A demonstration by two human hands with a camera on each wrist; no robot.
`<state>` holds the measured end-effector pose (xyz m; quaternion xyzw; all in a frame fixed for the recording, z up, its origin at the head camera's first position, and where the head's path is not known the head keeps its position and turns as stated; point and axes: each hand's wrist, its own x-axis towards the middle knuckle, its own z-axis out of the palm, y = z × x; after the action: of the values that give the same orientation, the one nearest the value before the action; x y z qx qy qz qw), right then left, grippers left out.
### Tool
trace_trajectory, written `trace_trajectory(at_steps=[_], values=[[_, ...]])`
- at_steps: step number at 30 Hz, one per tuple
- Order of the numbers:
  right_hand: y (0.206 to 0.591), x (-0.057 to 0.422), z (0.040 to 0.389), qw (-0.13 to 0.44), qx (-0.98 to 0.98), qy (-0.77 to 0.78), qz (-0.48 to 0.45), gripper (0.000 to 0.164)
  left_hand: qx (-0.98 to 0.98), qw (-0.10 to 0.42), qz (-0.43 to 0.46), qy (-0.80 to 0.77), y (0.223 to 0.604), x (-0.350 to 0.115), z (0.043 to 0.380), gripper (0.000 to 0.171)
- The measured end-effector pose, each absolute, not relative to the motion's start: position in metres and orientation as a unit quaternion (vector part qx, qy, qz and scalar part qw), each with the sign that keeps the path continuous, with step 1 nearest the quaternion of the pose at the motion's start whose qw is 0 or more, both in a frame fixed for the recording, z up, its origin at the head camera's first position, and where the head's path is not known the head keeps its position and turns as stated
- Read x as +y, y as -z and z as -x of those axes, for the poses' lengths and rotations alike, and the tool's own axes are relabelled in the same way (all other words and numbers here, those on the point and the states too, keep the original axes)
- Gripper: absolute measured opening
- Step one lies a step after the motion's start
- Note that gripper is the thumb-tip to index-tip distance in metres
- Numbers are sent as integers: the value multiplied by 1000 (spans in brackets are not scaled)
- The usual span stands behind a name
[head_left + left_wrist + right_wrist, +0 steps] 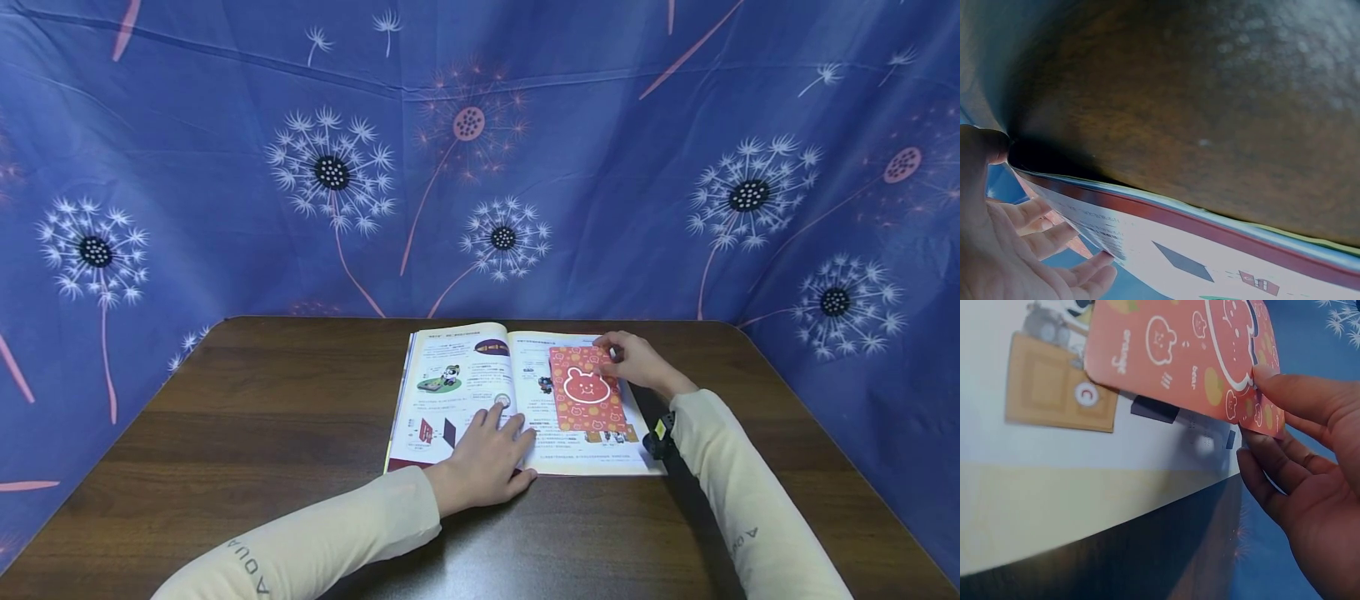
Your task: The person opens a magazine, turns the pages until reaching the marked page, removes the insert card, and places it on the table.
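An open printed book (pixel 476 425) lies on the table with both pages facing up. My left hand (pixel 489 458) rests at its lower edge near the spine, fingers spread over the pages. In the left wrist view the thumb of that hand (pixel 1010 250) is apart from the other fingers, by the book's edge. Over the right page, my right hand (pixel 639 363) pinches a thin orange-red card (pixel 588 392) with a white-outlined bear face. The right wrist view shows the thumb on the card's printed face and fingers behind it, the card raised at an angle over the page.
The brown wooden table (pixel 285 417) stretches out on both sides of the book. Behind it hangs a blue cloth (pixel 600 167) printed with dandelions. A dark wrist device (pixel 660 436) sits at the right cuff.
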<state>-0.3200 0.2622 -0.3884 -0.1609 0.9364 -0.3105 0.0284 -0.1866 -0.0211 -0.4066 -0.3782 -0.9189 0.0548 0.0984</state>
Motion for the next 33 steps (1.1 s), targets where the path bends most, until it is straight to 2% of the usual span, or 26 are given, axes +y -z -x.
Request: trace_trajectory(at_steps=[8, 21, 33], values=[[387, 266, 320, 30, 923, 345, 169, 44, -918, 102, 379, -57, 407, -21, 186, 51], [378, 272, 314, 67, 880, 449, 140, 44, -918, 106, 377, -62, 408, -21, 187, 52], [375, 293, 310, 85, 872, 460, 143, 45, -918, 111, 374, -66, 409, -21, 188, 51]])
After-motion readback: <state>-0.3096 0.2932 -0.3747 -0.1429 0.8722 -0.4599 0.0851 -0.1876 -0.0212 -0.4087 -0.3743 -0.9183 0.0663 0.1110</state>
